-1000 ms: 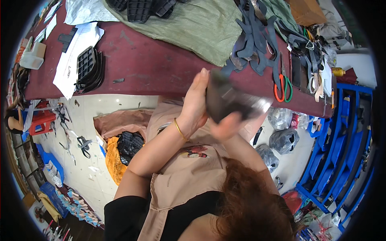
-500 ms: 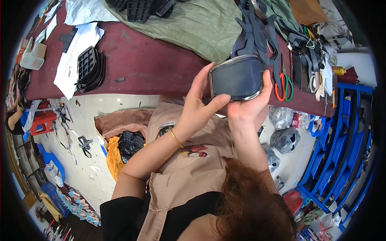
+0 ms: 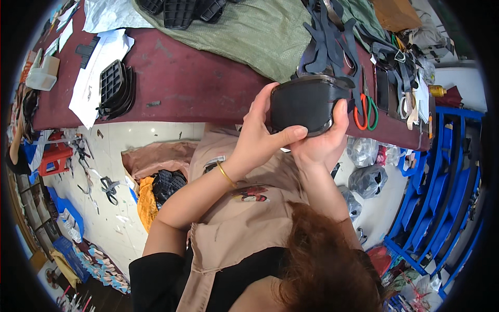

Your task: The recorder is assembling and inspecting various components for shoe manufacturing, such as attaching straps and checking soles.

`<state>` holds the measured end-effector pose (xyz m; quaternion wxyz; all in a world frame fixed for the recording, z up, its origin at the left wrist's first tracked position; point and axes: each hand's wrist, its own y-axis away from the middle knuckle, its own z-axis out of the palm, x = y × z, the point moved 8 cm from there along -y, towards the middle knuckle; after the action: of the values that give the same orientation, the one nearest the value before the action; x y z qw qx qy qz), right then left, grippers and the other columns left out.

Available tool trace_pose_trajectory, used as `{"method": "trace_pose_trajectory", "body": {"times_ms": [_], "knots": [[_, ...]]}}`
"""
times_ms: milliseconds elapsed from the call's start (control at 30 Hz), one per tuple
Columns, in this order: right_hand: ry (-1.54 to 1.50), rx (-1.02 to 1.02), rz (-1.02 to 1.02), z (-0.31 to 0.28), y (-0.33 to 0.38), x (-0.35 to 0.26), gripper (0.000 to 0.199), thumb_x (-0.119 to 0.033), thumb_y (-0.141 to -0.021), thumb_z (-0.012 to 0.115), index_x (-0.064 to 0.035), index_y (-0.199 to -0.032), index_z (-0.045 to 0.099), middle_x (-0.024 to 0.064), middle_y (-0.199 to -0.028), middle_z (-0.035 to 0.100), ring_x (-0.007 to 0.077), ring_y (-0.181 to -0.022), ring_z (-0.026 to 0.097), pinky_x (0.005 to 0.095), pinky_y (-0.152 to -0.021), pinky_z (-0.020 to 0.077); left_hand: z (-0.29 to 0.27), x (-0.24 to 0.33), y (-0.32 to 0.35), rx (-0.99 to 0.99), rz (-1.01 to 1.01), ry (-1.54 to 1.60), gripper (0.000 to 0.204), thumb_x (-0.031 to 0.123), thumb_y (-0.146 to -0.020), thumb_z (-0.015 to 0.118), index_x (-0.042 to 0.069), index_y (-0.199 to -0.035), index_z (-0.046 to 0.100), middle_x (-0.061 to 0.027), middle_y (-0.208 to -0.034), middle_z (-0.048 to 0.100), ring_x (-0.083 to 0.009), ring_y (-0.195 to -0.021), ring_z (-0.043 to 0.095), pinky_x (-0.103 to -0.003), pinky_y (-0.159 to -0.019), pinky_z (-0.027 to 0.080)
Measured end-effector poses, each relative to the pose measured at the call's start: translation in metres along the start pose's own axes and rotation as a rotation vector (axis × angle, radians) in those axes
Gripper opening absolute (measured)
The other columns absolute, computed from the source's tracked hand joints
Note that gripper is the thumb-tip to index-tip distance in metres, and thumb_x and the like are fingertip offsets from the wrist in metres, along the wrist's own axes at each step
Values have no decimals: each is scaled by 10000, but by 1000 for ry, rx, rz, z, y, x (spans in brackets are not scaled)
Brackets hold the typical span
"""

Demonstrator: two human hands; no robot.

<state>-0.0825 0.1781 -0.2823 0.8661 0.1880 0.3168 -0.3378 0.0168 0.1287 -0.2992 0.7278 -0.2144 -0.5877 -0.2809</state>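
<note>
Between both hands, at the table's front edge, is a black rounded pad-like piece [image 3: 301,106] with a shiny rim. My left hand [image 3: 265,122] grips its left side, the thumb lying across the lower front. My right hand [image 3: 327,132] holds the lower right corner, fingers partly hidden beneath. Just beyond the piece lie dark grey straps [image 3: 330,47]. Scissors with red and green handles [image 3: 367,112] lie to the right of my right hand.
A stack of black gridded pieces [image 3: 115,88] and white paper [image 3: 86,96] lie on the left of the maroon-covered table [image 3: 202,78]. Green woven cloth [image 3: 249,39] covers its back. Blue racks [image 3: 436,192] stand at right; filled plastic bags [image 3: 368,181] sit on the floor.
The held piece has been tilted, so its face now looks darker and its top rim shows more thickness. Both hands keep their hold and have shifted only slightly.
</note>
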Motion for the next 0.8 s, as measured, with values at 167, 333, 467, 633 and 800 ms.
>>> {"method": "trace_pose_trajectory", "body": {"times_ms": [167, 333, 467, 633, 800], "knots": [[783, -816, -540, 45, 26, -28, 253, -245, -784, 594, -24, -899, 548, 77, -855, 570, 202, -694, 563, 311, -648, 468, 7, -24, 19, -288, -838, 872, 885, 788, -769, 294, 44, -1221, 449, -91, -1138, 560, -240, -1061, 542, -428, -940, 391], [1498, -1512, -588, 57, 67, 26, 268, -134, -601, 695, -88, -831, 563, 71, -900, 517, 212, -836, 511, 347, -786, 410, -32, -16, 7, 79, -684, 908, 699, 666, -840, 381, 34, -1068, 575, -127, -955, 638, -231, -816, 643, -357, -736, 542], [1204, -306, -308, 17, 23, -9, 204, -71, -850, 559, -44, -1053, 565, 127, -1095, 527, 210, -912, 549, 327, -792, 448, -46, 21, -4, 21, -254, 937, 732, 634, -872, 283, 45, -1293, 395, -198, -1091, 585, -331, -960, 606, -450, -850, 504], [361, -443, 849, -3, 47, 62, 389, -360, -958, 434, -43, -886, 648, 30, -820, 637, 102, -734, 562, 267, -678, 428, -34, 40, -7, -146, -146, 838, 820, 666, -848, 278, 19, -1351, 295, -203, -1156, 536, -317, -1006, 579, -434, -888, 478], [724, -692, 655, -4, 44, 68, 396, -321, -984, 368, -6, -997, 608, 33, -911, 619, 101, -827, 552, 245, -717, 434, -35, 40, -6, -101, 28, 240, 844, 655, -833, 342, -35, -1318, 334, -192, -1129, 540, -263, -981, 575, -362, -866, 474]]}}
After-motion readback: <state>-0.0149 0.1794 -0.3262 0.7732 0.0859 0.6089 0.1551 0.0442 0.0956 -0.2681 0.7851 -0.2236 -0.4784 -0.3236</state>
